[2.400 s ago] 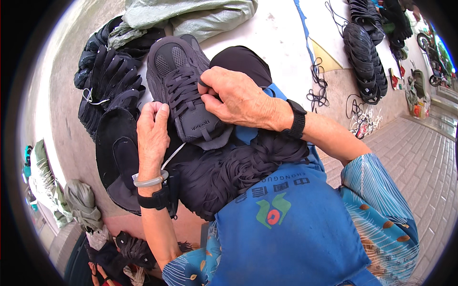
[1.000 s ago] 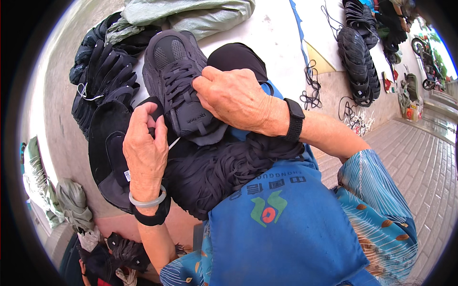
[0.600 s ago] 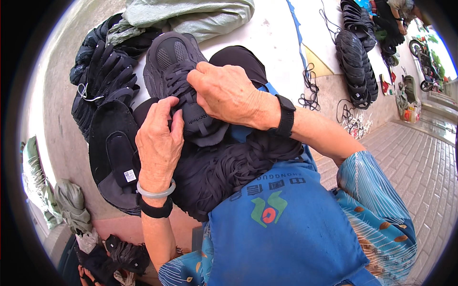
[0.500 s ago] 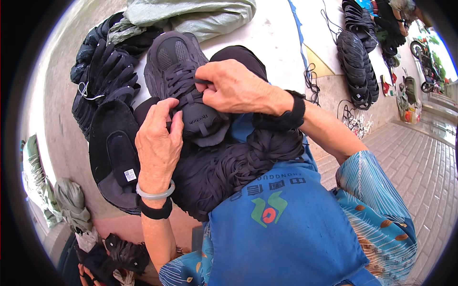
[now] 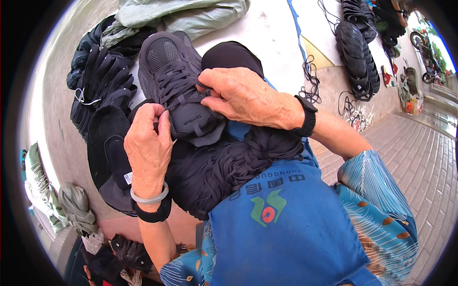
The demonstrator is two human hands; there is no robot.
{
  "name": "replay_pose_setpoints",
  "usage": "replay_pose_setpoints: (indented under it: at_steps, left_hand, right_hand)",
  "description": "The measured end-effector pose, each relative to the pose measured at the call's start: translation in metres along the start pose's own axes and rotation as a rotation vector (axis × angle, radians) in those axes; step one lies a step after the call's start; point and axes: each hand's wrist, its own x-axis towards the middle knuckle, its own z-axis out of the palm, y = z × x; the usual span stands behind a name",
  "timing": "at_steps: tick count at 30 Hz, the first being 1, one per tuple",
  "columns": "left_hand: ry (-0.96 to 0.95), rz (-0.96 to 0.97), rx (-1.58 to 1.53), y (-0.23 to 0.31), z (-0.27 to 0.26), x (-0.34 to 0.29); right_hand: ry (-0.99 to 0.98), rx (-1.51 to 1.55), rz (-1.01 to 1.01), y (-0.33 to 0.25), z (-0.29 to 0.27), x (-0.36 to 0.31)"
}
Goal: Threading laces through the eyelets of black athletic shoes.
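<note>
Moved: right hand [image 5: 243, 97] shifted slightly along the laces since before.
Shoe: one dark grey mesh laced sneaker [image 5: 179, 88], under both hands.
Right hand: fingers pinched on laces.
Left hand [image 5: 148, 143]: clamped on sneaker's side.

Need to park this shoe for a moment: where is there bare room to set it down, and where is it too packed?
Bare patch: the pale surface beyond the dark shoe, between the grey-green sack and the loose black laces. Crowded: the lap bundle of black laces under both hands, left and right, and the black shoe uppers on the left.
</note>
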Motion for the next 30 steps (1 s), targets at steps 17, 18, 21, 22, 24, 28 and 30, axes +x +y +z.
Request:
replay_pose_setpoints:
  at_steps: [17,18,21,22,24,28,30]
  left_hand:
    - [-0.048,0.009,0.026,-0.024,-0.010,-0.019]
    - [-0.047,0.013,0.025,-0.023,-0.011,-0.017]
    - [0.022,-0.237,-0.311,-0.021,-0.014,-0.011]
    - [0.038,-0.244,-0.286,-0.021,-0.017,-0.007]
    - [0.077,-0.186,-0.299,-0.005,-0.010,0.002]
    - [0.031,-0.001,-0.086,-0.008,0.013,0.012]
    - [0.022,-0.043,-0.115,-0.008,0.015,0.012]
  right_hand:
    - [-0.239,0.071,0.055,0.020,-0.040,0.001]
    - [-0.233,0.090,0.093,0.024,-0.039,-0.001]
    - [-0.068,-0.004,0.089,0.023,-0.040,-0.001]
    - [0.055,-0.104,0.059,0.021,-0.040,0.001]
    - [0.087,-0.155,0.072,0.017,-0.037,0.007]
    - [0.053,-0.093,-0.164,-0.006,-0.020,0.011]
    - [-0.028,-0.165,-0.138,-0.001,-0.007,0.007]
